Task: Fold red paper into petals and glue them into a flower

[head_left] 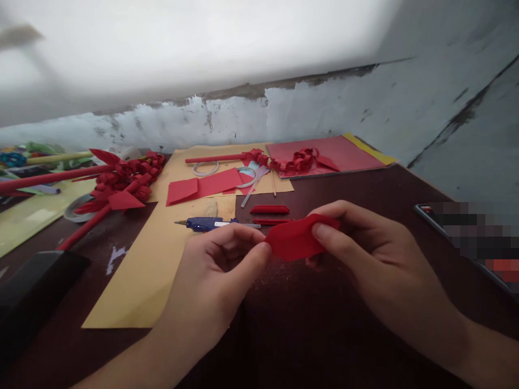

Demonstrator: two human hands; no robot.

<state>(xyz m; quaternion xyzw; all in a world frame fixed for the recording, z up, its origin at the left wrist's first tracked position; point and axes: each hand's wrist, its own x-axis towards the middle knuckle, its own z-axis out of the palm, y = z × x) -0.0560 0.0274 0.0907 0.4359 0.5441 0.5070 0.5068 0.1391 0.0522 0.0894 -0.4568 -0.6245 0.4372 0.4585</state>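
Observation:
A small piece of red paper (294,239) with angled ends is stretched between my two hands, above the dark table. My left hand (221,270) pinches its left tip between thumb and forefinger. On its right end, the thumb of my right hand (368,248) presses on the near face, with the fingers behind. Just beyond the paper lie two folded red paper strips (270,209), one partly covered by the held piece. A blue glue gun (203,223) rests beyond my left hand, its tip pointing left.
Tan paper sheets (133,281) spread across the dark table (284,335). Tape rings (205,169), red paper (219,182) and a red curled-paper stem (214,159) lie farther back. Red paper flowers (125,183) and a black box (40,292) are left; a phone (430,215) is right.

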